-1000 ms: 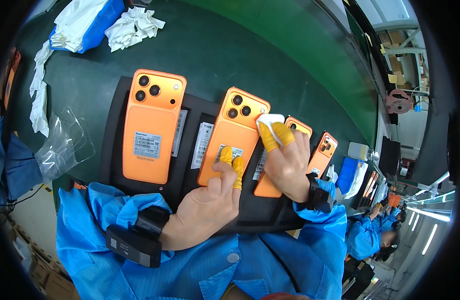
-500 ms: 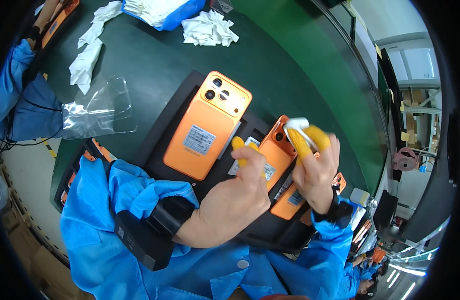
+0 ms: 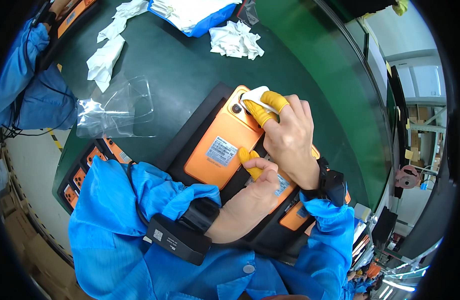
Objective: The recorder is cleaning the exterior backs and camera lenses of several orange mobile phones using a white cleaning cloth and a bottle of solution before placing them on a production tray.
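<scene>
An orange smartphone (image 3: 206, 161) lies back up on a black tray (image 3: 176, 145), a white label on its back. My right hand (image 3: 292, 137), in yellow finger cots, pinches a folded white wipe (image 3: 255, 94) against the phone's camera area, partly covering the lenses. At the phone's right edge, beside the label, my left hand (image 3: 255, 197) has its yellow-covered fingertips pressed close together on the edge; its other fingers are curled. Partly under my hands lie more orange phones, one (image 3: 294, 216) near my right wrist.
Further back are crumpled white wipes (image 3: 236, 40) and a blue packet (image 3: 197, 29) of them. A clear plastic bag (image 3: 115, 117) lies left. A second tray (image 3: 87, 159) holds several orange phones by my left sleeve. At far left, another person's blue sleeve (image 3: 25, 55) shows.
My right hand with the wipe has moved left, from over the neighbouring phone onto this phone's camera area. My left fingertips have come to this phone's edge. The whole view has shifted slightly.
</scene>
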A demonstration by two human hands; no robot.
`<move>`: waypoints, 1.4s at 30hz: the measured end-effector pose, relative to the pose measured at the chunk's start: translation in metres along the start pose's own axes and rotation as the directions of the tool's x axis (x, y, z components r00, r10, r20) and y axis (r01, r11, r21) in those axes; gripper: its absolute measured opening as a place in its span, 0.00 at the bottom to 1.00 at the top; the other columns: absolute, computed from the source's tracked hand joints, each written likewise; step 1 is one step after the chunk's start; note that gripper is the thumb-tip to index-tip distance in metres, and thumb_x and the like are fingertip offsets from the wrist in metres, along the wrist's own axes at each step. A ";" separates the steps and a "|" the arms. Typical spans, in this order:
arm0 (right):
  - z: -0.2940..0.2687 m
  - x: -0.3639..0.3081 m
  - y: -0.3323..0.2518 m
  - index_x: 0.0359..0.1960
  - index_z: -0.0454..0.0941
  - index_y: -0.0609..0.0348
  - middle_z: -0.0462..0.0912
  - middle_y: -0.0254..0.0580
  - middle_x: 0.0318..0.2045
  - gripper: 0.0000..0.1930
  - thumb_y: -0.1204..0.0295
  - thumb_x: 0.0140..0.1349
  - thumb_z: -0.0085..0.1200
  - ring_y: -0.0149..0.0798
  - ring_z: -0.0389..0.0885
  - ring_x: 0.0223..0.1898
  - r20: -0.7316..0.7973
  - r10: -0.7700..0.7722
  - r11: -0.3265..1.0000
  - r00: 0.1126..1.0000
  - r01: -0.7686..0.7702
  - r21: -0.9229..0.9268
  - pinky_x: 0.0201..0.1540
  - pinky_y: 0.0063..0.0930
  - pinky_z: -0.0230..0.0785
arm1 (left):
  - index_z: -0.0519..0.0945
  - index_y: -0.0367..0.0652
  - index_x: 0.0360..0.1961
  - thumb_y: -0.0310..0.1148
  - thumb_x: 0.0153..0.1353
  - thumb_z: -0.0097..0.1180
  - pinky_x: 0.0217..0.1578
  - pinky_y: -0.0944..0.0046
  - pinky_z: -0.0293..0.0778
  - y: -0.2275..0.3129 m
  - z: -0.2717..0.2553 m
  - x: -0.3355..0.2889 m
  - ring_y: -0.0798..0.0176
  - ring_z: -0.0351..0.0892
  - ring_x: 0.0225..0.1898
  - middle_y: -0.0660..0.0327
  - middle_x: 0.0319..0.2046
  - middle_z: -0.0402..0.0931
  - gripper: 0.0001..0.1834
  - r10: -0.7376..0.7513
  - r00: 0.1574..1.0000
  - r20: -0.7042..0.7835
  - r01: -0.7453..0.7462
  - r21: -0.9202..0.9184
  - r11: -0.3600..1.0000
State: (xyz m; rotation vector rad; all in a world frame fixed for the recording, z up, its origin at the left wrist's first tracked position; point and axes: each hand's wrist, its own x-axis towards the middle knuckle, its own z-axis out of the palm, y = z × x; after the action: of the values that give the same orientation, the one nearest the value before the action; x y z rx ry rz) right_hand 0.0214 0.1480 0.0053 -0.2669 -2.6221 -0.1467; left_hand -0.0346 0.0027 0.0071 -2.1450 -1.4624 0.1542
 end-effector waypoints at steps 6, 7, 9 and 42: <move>0.002 -0.003 -0.008 0.26 0.83 0.65 0.78 0.43 0.33 0.16 0.66 0.35 0.56 0.40 0.70 0.35 0.061 -0.004 0.998 0.998 0.000 0.070 0.35 0.32 0.62 | 0.78 0.38 0.16 0.34 0.45 0.52 0.46 0.56 0.58 0.008 0.003 -0.003 0.49 0.71 0.34 0.56 0.17 0.70 0.10 -0.018 1.000 -0.020 0.018 0.022 1.000; -0.002 -0.004 -0.009 0.26 0.83 0.66 0.78 0.43 0.33 0.17 0.66 0.35 0.56 0.41 0.70 0.35 0.076 -0.010 0.994 0.997 0.001 0.111 0.35 0.32 0.62 | 0.78 0.38 0.16 0.34 0.46 0.52 0.46 0.57 0.58 0.009 0.003 -0.004 0.49 0.71 0.34 0.55 0.17 0.71 0.10 -0.019 1.000 -0.023 0.020 0.002 1.000; -0.007 -0.002 -0.011 0.26 0.83 0.67 0.78 0.44 0.33 0.18 0.66 0.34 0.56 0.41 0.70 0.34 0.100 -0.006 0.990 0.995 -0.008 0.141 0.35 0.33 0.62 | 0.79 0.37 0.17 0.33 0.46 0.52 0.44 0.57 0.60 0.007 0.001 -0.006 0.49 0.71 0.34 0.54 0.18 0.71 0.10 -0.038 0.999 -0.005 0.038 -0.005 0.999; -0.020 -0.016 -0.007 0.29 0.83 0.65 0.79 0.43 0.38 0.17 0.68 0.34 0.59 0.42 0.71 0.36 0.151 -0.009 0.973 0.989 -0.026 0.228 0.36 0.34 0.63 | 0.81 0.33 0.19 0.29 0.43 0.56 0.32 0.55 0.67 0.005 -0.002 0.000 0.50 0.68 0.35 0.51 0.18 0.71 0.08 -0.035 0.997 0.064 0.050 -0.242 0.969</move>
State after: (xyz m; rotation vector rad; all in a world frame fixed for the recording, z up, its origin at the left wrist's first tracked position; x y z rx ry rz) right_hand 0.0423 0.1358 0.0143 -0.2161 -2.7552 0.1866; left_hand -0.0296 0.0003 0.0067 -2.3169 -1.6331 0.0236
